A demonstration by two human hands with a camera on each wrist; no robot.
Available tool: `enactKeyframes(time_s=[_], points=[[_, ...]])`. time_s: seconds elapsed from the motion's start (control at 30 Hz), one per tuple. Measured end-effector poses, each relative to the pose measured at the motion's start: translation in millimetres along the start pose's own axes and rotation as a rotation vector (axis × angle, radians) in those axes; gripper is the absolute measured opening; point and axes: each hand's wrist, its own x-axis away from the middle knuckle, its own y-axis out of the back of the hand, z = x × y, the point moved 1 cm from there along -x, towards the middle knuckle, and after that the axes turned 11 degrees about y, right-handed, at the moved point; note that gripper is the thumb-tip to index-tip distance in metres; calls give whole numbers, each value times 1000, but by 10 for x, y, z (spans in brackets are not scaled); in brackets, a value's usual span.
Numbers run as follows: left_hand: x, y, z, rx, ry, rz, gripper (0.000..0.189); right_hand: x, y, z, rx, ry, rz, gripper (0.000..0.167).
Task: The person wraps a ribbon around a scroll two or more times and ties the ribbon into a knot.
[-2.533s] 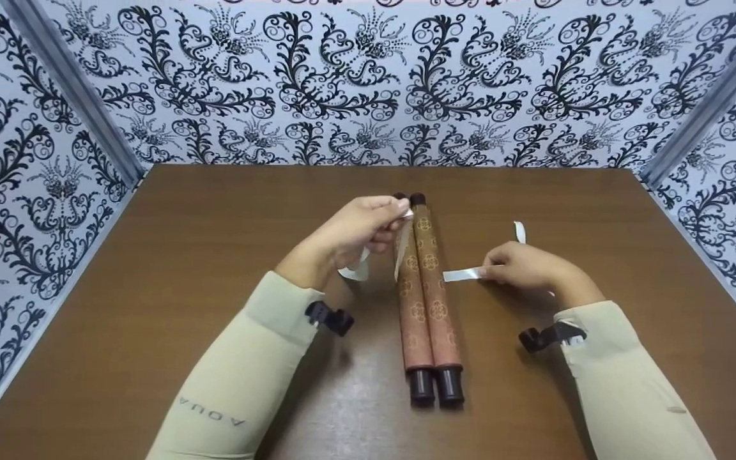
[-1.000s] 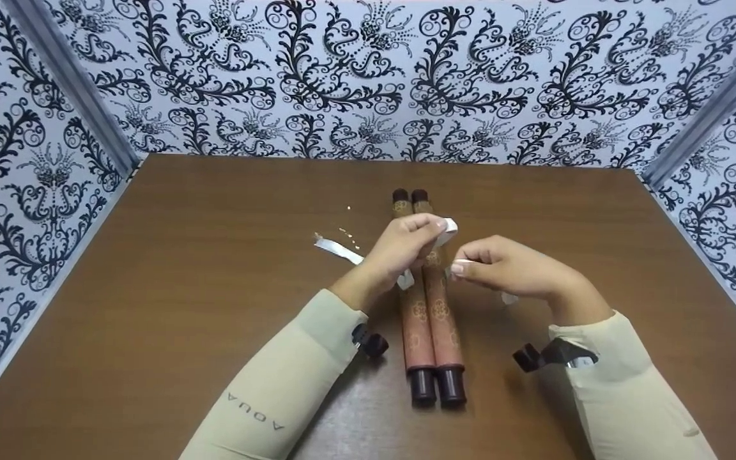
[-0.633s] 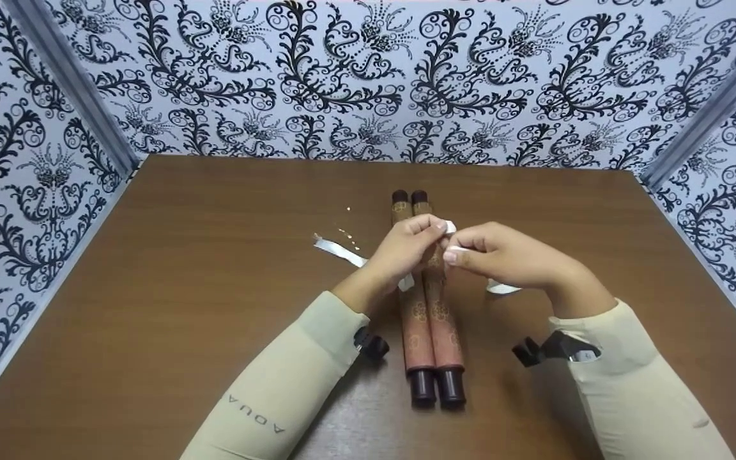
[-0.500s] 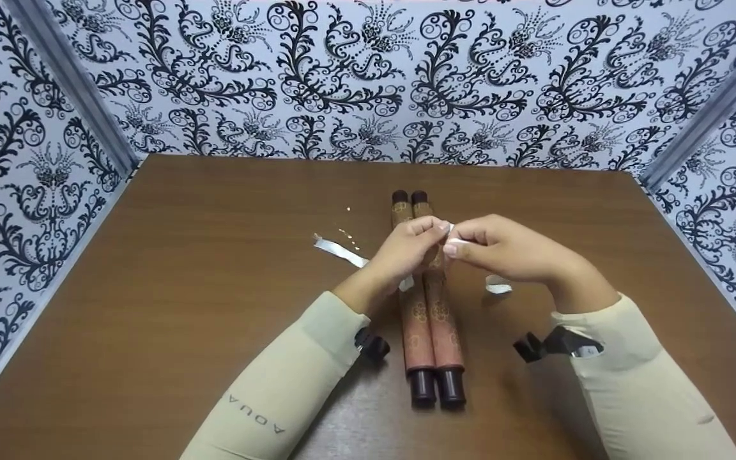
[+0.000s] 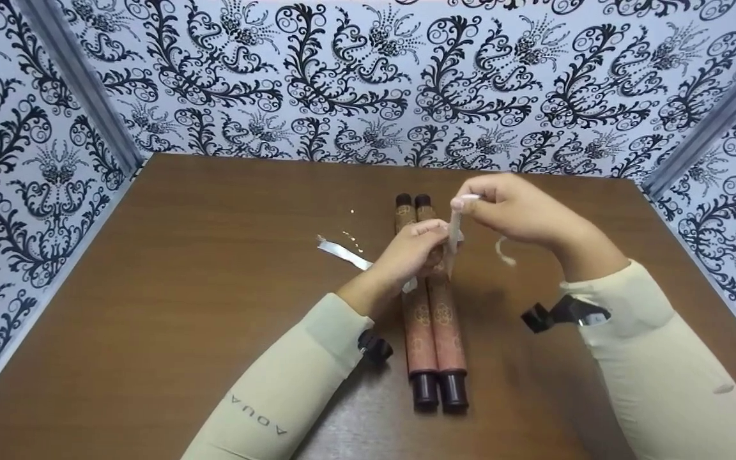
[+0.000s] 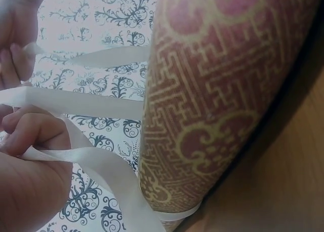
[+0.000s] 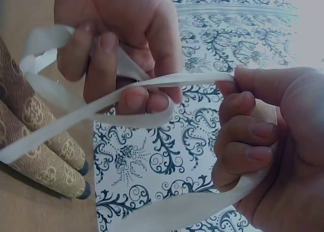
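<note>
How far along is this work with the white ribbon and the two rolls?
Done: the two patterned rolls lie side by side on the table, and the white ribbon crosses one roll in the left wrist view.
In hand: the left hand and right hand both hold ribbon.
Left to do: no finished knot or bow shows, so fastening probably remains.

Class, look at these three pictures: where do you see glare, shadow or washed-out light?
Head view: pale sheen on the tabletop near the bottom edge, dark shadow beside the right sleeve; left wrist view: pinkish glare high on the patterned roll; right wrist view: wallpaper fading to near white at upper right.
</note>
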Motion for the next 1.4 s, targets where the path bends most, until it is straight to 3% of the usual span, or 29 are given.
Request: enactKeyframes(time_s=[0.13, 0.33, 0.73, 0.97, 1.17, 1.3, 1.4], points=[[0, 4, -13, -14, -25, 16, 37, -118, -2, -75, 23, -31, -48, 23], [-19, 8, -11, -59, -24, -27, 34, -282, -117, -263, 16, -56, -83, 22], [-44, 27, 27, 38, 0, -29, 23, -470, -427, -651, -130, -70, -116, 22], [-31, 18, 27, 95, 12, -24, 26, -513, -628, -831, -241, -71, -151, 19], [-30, 24, 21, 84, 21, -36, 26, -524, -752, -979, -156, 17, -156, 12], [-34, 31, 30, 75, 15, -17, 21, -507, -814, -1100, -70, 79, -154, 27], [-41, 35, 39, 75, 8, -8, 19, -487, -839, -1173, -10, 77, -177, 32]])
